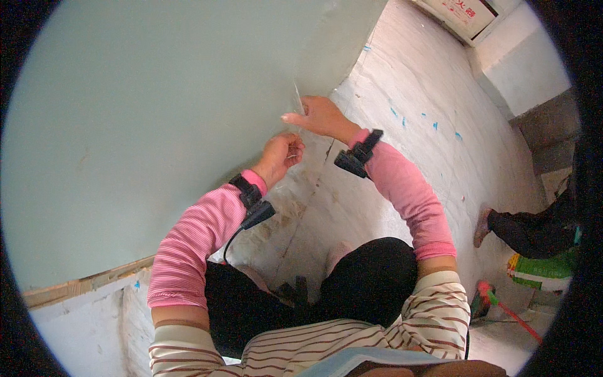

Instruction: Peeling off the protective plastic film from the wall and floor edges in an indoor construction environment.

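Observation:
A large smooth grey-green panel (157,125) fills the left side, its edge running past both hands. My left hand (279,157) is at that edge, fingers curled in a pinch on thin clear plastic film (279,188), which trails below it and is hard to make out. Just above and to the right, my right hand (323,118) reaches in over the edge, thumb stretched out to the left and apart from the bent fingers. A thin, shiny sliver of film (297,94) rises beside that thumb. Some right fingertips are hidden.
Pale marbled flooring (421,81) with small blue scraps lies to the right. A wooden strip (81,287) runs along the panel's lower edge. At right are another person's dark-trousered leg (527,229), a green-and-white bag (543,270) and a red-and-green stick (515,317). A white box (461,16) stands at the top.

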`<state>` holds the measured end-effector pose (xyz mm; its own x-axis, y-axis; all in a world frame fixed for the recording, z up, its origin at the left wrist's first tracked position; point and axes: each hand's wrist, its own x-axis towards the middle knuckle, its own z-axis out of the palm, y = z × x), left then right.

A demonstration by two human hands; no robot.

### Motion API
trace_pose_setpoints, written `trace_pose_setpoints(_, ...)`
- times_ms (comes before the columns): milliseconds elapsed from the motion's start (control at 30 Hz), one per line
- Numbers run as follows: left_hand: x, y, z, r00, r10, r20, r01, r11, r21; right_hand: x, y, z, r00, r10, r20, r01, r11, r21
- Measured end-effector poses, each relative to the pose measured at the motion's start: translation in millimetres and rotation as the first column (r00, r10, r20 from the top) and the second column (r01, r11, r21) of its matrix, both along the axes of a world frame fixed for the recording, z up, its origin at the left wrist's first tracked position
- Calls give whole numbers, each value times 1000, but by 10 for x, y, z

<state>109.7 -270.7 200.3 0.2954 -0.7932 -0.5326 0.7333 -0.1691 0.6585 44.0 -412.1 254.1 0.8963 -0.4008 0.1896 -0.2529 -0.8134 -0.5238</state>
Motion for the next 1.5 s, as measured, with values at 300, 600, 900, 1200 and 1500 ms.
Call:
trace_pose_setpoints(300, -26, -100, -35, 1000, 0, -17, 0, 1000, -6, 89, -23, -296, 996, 79, -27, -83, 978, -190)
trace_pose_setpoints(600, -257, -129, 223, 994, -110, 28, 113, 985, -127, -266, -158, -155, 992, 96, 81, -93, 995, -40)
trace_pose_setpoints(900, -505, -72, 367, 964, -265, -7, 260, 951, -170, -617, 12, 204, 1000, 12, 25, -14, 998, 65)
trace_pose_setpoints(1200, -418, 28, 188, 962, -272, -6, 266, 945, -188, 7, -40, 408, 996, 11, -88, -25, 987, -157)
trace_pose_setpoints(1500, -269, 292, 304, 972, -225, 64, 230, 968, -102, 280, -284, 132, 988, -96, -124, 41, 921, -388)
